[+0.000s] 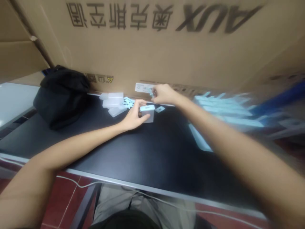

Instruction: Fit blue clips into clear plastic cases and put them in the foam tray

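My left hand [134, 117] is closed around a small white box [148, 117] with a light blue lid [147, 108], standing on the black table [152, 159]. The lid has a dark slot in its top. My right hand [164, 94] is raised behind and to the right of the box, its fingers pinching a small light blue piece [151, 92] whose kind I cannot make out. A flat light blue piece with a hole [160, 109] lies beside the box. Left of my left hand are several small light blue clips or parts [128, 102] and several translucent white containers [113, 101].
A large cardboard box [143, 54] with printing stands along the back edge. A black bag [63, 95] sits at the left. Stacked light blue plastic parts [221, 108], blurred, are at the right, partly behind my right forearm. A white cable [78, 184] runs along the front edge.
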`<action>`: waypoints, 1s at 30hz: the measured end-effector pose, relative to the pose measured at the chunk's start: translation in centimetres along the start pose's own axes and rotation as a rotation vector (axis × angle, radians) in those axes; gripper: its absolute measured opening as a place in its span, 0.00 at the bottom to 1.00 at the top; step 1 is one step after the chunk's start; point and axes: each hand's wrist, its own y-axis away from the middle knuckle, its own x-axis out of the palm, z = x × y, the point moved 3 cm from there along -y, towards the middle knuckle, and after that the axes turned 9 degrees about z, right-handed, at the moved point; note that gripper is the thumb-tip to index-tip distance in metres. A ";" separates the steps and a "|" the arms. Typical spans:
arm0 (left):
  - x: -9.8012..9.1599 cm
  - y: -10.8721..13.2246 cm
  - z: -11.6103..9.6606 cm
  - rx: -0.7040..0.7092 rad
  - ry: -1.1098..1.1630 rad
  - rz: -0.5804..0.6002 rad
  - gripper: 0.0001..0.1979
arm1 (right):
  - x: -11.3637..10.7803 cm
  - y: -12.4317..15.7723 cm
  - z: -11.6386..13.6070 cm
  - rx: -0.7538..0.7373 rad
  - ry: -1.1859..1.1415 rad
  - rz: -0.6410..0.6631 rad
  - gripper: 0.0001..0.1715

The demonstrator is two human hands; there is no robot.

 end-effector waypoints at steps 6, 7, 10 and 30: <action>0.1 0.0 0.2 0.003 0.080 0.023 0.27 | -5.5 5.6 2.1 -0.175 -0.213 0.081 0.15; 0.2 0.0 0.1 0.004 0.087 0.029 0.27 | -5.3 6.0 2.6 -0.195 -0.207 0.110 0.15; 0.2 0.1 0.0 0.004 0.101 0.034 0.27 | -4.0 5.9 3.3 -0.223 -0.133 0.178 0.13; 0.4 0.1 -0.7 -0.003 0.016 0.125 0.24 | -6.8 11.1 -2.6 -0.066 0.198 0.270 0.14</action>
